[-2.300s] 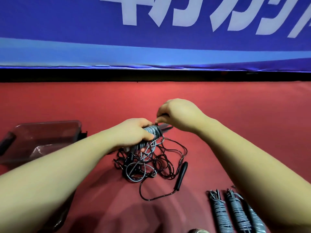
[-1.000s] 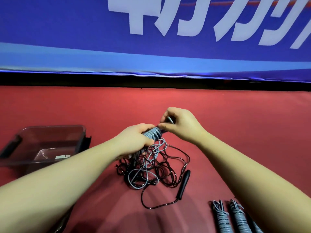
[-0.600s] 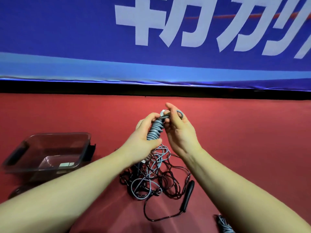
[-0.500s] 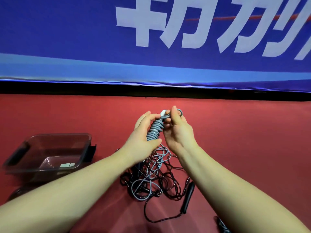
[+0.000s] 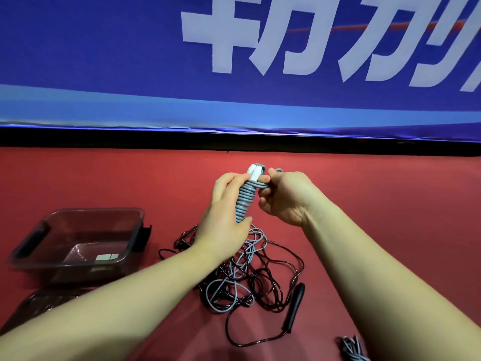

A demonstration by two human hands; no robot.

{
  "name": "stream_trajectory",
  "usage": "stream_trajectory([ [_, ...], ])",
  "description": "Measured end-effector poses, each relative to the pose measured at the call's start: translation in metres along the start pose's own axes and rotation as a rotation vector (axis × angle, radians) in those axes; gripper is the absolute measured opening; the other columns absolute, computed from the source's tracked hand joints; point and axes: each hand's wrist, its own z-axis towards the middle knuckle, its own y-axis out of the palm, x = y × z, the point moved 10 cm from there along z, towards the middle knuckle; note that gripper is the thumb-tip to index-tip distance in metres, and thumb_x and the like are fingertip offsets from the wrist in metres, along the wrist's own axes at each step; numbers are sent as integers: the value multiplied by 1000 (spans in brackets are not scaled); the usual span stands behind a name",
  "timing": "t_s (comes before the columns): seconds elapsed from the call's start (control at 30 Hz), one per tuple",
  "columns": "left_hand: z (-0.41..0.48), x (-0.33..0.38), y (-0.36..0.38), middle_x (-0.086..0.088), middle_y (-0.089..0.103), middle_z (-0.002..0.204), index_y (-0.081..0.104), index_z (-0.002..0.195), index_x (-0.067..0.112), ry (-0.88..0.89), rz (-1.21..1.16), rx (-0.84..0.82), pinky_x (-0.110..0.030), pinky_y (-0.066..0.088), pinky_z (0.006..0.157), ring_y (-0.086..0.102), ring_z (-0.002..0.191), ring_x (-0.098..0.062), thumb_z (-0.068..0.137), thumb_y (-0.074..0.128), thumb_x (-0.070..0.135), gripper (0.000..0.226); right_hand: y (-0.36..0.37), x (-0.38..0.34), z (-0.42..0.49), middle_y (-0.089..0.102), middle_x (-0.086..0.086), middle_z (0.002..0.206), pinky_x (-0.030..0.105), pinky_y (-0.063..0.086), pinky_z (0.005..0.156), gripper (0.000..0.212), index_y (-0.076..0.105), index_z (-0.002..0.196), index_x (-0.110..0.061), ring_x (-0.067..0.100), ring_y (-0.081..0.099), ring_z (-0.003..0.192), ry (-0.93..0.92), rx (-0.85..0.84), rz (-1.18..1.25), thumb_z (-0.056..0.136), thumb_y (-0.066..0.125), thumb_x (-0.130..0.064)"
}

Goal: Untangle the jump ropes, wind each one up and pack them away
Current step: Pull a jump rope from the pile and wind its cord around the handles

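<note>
near the left edge of the red floor (image 5: 395, 204) sat a clear plastic box (image 5: 99, 210), open at the top, with a small white label inside on its bottom. just in front of it, at the floor's near left corner, lay what looked like its lid (image 5: 41, 304), partly hidden by the left forearm. right of the box, the left hand (image 5: 223, 222) held a grey jump rope (image 5: 244, 204) upright above the floor, fingers curled round the tightly wound coils and thumb pressed against the lower turns; two white handle ends (image 5: 253, 173) stuck out at the top. the right hand (image 5: 286, 201) touched the top of the same rope, its fingers curled and pinching a loop of grey cord beside the white ends. below both hands, in the middle of the floor, lay a tangle of grey and black cords (image 5: 250, 277), with loose grey cord hanging into it from the held rope. a black handle (image 5: 295, 306) lay at the tangle's right side. at the near right edge, part of another wound grey rope (image 5: 351, 347) showed. a blue banner (image 5: 117, 61) with white characters ran along the far edge.
</note>
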Motion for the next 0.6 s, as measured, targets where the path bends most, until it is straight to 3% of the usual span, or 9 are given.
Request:
stream_trajectory([
  [0.07,0,2,1,11,31,133,43,133,25,4,49,2,-17,31,97,37,115,-1,70,68,-3,74,-3,-7,-4,37,-6,61,24,28,56,31,45,75,-19,8,27,51,-21,-8,-126,102,31,-24],
  [0.13,0,2,5,6,33,134,44,131,21,13,43,-17,-22,31,101,38,120,-9,68,68,-4,72,-3,-15,-7,36,-3,58,25,27,56,31,45,74,-18,11,26,51,-64,-10,-240,102,32,-24],
  [0.23,3,2,6,0,35,129,43,130,10,19,-46,-24,-5,22,102,34,115,0,67,73,-7,72,5,-24,-9,39,0,63,25,33,57,29,47,76,-15,10,27,54,-159,-35,-272,102,35,-20],
  [0.3,5,-5,5,1,35,126,41,129,11,-38,-83,-24,-2,24,99,35,110,1,68,77,-3,72,10,-27,-7,41,0,66,22,38,57,28,48,78,-14,8,32,54,-221,-47,-269,102,34,-18],
  [0.37,6,-15,7,-1,41,126,38,124,26,-133,-158,-29,-19,35,104,44,109,-10,68,80,3,74,12,-32,-5,43,0,66,17,42,55,29,48,76,-12,5,38,50,-293,-40,-273,102,36,-15],
  [0.43,6,-17,7,-6,49,123,35,112,44,-186,-212,-28,-41,44,100,53,109,-23,65,81,11,73,12,-36,-4,45,1,65,12,42,49,29,50,73,-10,1,40,42,-356,-29,-201,100,40,-14],
  [0.47,7,-16,6,-7,51,122,35,109,46,-193,-218,-18,-44,46,97,54,108,-25,63,79,14,71,11,-37,-3,46,1,64,11,40,46,28,51,73,-9,0,39,40,-369,-22,-134,100,42,-14],
  [0.53,11,-14,4,-3,48,123,36,111,40,-195,-226,14,-36,45,97,53,107,-21,65,79,9,70,8,-35,0,47,-1,65,11,36,42,28,52,74,-8,0,36,38,-357,-7,-8,100,43,-16],
  [0.6,14,-11,1,1,42,122,38,113,28,-172,-206,64,-11,39,91,45,101,-8,66,78,-1,68,6,-33,2,41,0,64,15,29,41,32,50,73,-12,3,30,40,-349,17,19,101,39,-21],
])
